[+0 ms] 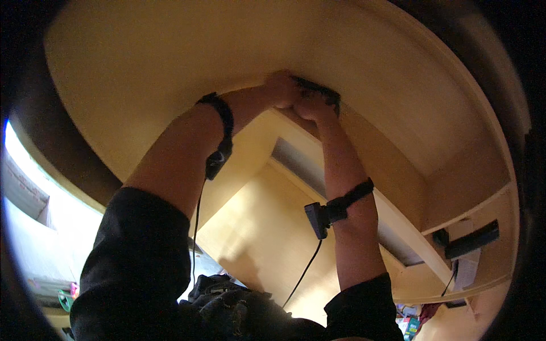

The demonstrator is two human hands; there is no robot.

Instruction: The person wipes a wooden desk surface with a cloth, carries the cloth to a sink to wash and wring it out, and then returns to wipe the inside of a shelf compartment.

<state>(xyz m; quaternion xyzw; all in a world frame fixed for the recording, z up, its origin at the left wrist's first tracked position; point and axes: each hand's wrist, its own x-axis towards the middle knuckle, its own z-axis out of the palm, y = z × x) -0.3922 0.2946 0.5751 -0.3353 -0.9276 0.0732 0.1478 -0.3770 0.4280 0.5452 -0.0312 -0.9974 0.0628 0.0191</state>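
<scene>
Both arms reach up and forward into a wooden cabinet (192, 51), with the hands close together near its far inner corner. My left hand (283, 90) is beside a dark, long object (318, 87) pressed near the wood panel; its fingers are in shadow. My right hand (313, 107) overlaps that object and looks closed around it. What the object is cannot be made out. The hands touch or nearly touch each other. Black straps with small devices and cables are on both forearms.
A wooden rail (409, 230) runs diagonally below the right arm. At the lower right, a black bar-shaped item (471, 239) sits by the curved-looking cabinet edge. Colourful packages (409, 326) lie below it. Bright light enters at the left.
</scene>
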